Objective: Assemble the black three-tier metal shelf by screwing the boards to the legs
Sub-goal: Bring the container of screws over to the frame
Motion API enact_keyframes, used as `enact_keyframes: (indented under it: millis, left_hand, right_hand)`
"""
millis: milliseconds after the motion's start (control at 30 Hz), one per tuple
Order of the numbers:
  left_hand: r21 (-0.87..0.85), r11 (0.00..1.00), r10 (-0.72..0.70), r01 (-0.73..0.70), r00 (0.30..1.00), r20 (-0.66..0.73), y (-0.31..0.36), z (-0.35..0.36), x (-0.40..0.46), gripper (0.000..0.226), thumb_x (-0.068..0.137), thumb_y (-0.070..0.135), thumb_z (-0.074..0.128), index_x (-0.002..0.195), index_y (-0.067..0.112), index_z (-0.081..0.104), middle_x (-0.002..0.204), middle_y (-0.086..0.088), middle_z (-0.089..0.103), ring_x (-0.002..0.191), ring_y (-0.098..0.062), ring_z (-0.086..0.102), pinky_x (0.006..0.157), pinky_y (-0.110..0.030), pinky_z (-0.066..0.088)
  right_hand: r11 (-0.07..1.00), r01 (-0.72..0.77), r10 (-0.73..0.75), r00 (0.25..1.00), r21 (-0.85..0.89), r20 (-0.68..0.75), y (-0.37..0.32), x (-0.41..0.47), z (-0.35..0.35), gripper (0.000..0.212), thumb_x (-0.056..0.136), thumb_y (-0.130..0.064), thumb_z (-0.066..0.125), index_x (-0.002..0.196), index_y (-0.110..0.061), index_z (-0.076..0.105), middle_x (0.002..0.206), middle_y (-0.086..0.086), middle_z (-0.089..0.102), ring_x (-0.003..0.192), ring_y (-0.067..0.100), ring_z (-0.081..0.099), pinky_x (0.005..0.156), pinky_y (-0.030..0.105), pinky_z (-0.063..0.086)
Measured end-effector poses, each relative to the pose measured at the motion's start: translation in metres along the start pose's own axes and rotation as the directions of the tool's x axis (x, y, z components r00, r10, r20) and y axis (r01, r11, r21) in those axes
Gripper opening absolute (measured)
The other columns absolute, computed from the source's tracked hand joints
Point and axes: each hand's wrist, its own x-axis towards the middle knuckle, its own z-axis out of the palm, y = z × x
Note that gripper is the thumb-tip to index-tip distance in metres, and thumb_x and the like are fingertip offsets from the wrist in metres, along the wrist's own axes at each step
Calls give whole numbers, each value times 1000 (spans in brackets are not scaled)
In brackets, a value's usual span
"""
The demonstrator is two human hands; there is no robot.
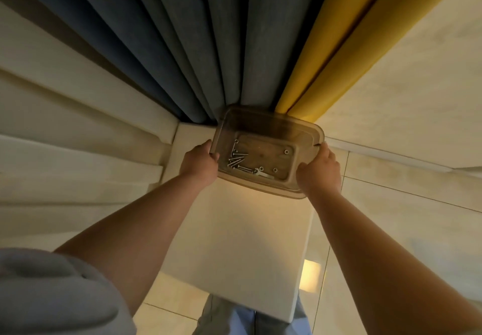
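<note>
Both the left hand point(200, 161) and the right hand point(319, 171) curl round opposite rims of a clear plastic tray point(307, 129) at the table's far end, where tilting it could spill the loose screws point(236, 161); no shelf parts show.

I count one clear plastic tray point(307, 131). Inside: roughly five or six long screws point(236, 161) in heap, exact number unclear; four small washers or nuts point(286, 151); one small wrench point(263, 173). Two hands in view: left hand point(199, 163), right hand point(319, 171).
</note>
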Motion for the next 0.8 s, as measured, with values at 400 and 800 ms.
enact_keyframes:
  millis: [400, 800]
  left_hand:
    - [-528, 839, -174, 131, 984, -32, -25, 8, 7, 24, 92, 13, 59, 115, 13, 65, 108, -7, 69, 101, -26, 65, 93, -45, 51]
    - [-725, 677, -321, 129, 938, -132, -60, -44, -126, 24, 90, 12, 62, 114, 12, 66, 101, -9, 70, 97, -27, 67, 92, -46, 51]
  right_hand:
    - [985, -17, 24, 999, 173, -34, -1, 7, -8, 43, 87, 1, 43, 126, -15, 49, 94, 3, 57, 82, 21, 50, 70, 32, 44]
    - [964, 133, -148, 988, 232, 51, -31, -87, -62, 35, 95, -15, 45, 129, -17, 55, 118, 8, 63, 88, 20, 48, 76, 24, 37]
